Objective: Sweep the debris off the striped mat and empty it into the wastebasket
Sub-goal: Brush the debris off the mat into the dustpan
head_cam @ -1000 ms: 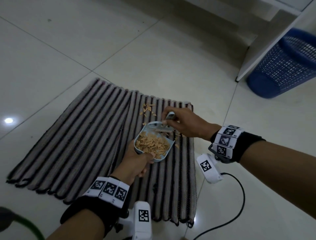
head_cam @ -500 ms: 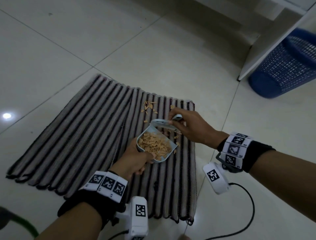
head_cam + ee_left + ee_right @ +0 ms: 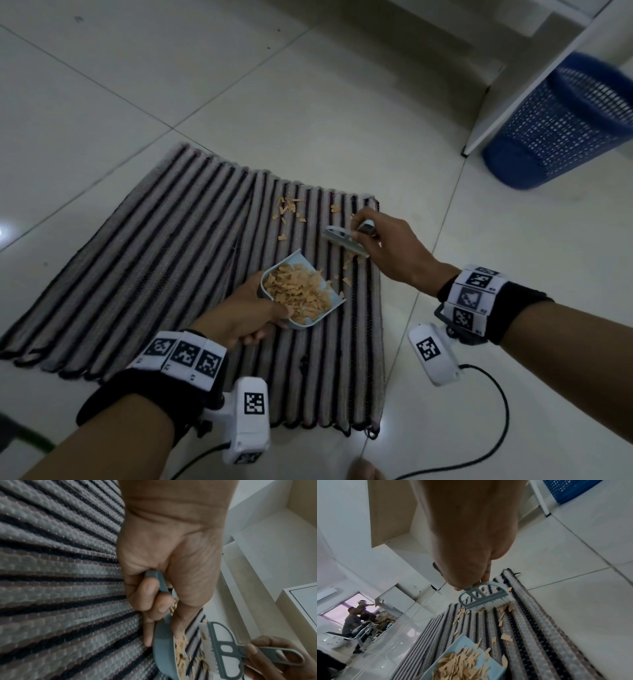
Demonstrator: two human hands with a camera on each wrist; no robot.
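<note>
A grey and black striped mat [image 3: 154, 274] lies on the tiled floor. My left hand [image 3: 239, 315] grips the handle of a small light-blue dustpan [image 3: 334, 299], heaped with tan chips [image 3: 298, 291] and set on the mat. My right hand [image 3: 387, 246] pinches the handle of a small blue-grey brush [image 3: 342, 240], bristles down on the mat beyond the pan's mouth. Loose chips [image 3: 287, 209] lie scattered near the mat's far right corner and between brush and pan. In the wrist views the dustpan [image 3: 164, 649] [image 3: 467, 654] and brush [image 3: 221, 651] [image 3: 481, 597] show close up.
A blue mesh wastebasket [image 3: 561, 126] stands on the floor at the upper right, behind a white furniture panel [image 3: 534, 82]. A black cable [image 3: 493, 428] trails on the tiles at the lower right. Pale floor tiles [image 3: 274, 85] surround the mat.
My right hand has drawn the brush away from the dustpan's mouth toward the mat's far right side. The dustpan has stayed in place in my left hand.
</note>
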